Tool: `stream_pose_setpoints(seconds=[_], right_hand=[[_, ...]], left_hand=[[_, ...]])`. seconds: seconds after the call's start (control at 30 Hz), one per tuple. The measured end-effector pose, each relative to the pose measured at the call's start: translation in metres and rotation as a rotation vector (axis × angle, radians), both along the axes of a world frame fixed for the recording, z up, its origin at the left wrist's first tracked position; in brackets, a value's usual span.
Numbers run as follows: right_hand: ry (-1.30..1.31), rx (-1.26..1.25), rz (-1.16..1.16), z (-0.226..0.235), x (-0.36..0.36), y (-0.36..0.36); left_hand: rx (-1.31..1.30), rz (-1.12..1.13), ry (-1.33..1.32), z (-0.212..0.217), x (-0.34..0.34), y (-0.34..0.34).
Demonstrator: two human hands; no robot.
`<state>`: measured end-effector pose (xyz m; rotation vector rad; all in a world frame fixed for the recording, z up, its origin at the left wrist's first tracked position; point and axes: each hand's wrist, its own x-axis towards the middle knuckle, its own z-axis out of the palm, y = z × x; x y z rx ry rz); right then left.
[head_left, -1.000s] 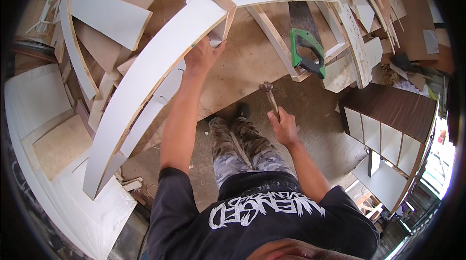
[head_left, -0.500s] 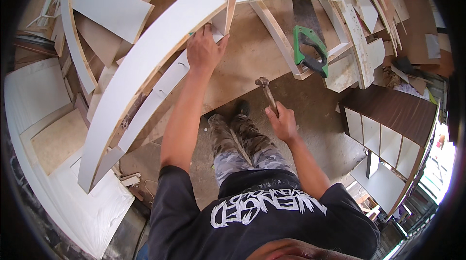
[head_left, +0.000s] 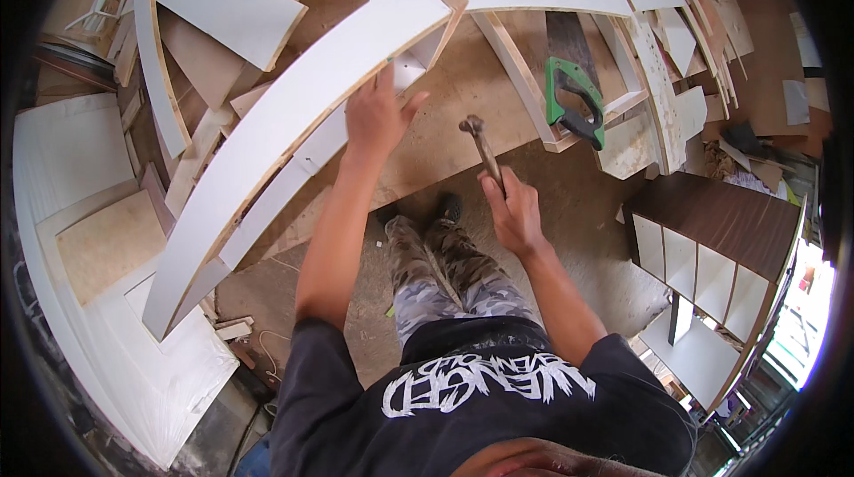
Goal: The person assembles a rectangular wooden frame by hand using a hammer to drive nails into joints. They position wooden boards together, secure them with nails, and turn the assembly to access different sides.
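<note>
Noted curved white frame (head_left: 285,108) at 10 o'clock from left hand (head_left: 374,121), running lengthwise from 1 to 7 o'clock. Found left hand nearer, thumb spread; cannot tell whether gripping. Found right hand (head_left: 516,214) wrapped around hammer (head_left: 485,151).

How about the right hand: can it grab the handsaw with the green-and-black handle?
Probably not yet: the right hand holds a brown-handled hammer, though nothing visible blocks its way to the handsaw.
</note>
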<state>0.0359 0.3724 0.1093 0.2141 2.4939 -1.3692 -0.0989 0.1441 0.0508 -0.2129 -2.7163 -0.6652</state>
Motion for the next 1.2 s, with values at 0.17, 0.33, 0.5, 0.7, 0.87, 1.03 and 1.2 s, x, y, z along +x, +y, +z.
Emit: stream_pose_setpoints(seconds=[0.17,0.33,0.5,0.7,0.87,1.03,1.2], right_hand=[[0.169,0.11,0.172,0.0,-0.057,-0.02],[0.339,0.251,0.272,-0.004,-0.095,-0.049],[0.499,0.294,0.334,-0.023,-0.109,-0.05],[0.386,0.322,0.269,-0.025,-0.114,-0.055],[0.39,0.317,0.279,-0.021,-0.11,-0.055],[0.569,0.532,0.541,-0.033,-0.09,-0.041],[0.029,0.187,0.142,-0.026,-0.052,-0.044]], left_hand=[[-0.051,0.038,0.176,0.012,0.046,-0.041],[0.013,0.099,0.01,-0.006,0.057,-0.069],[0.037,0.071,0.069,-0.013,0.056,-0.071],[0.059,0.106,-0.052,-0.011,0.059,-0.067],[0.088,0.099,-0.069,-0.011,0.06,-0.07],[-0.003,0.075,-0.121,0.005,0.095,-0.09],[0.001,0.291,-0.151,-0.004,0.138,-0.135]])
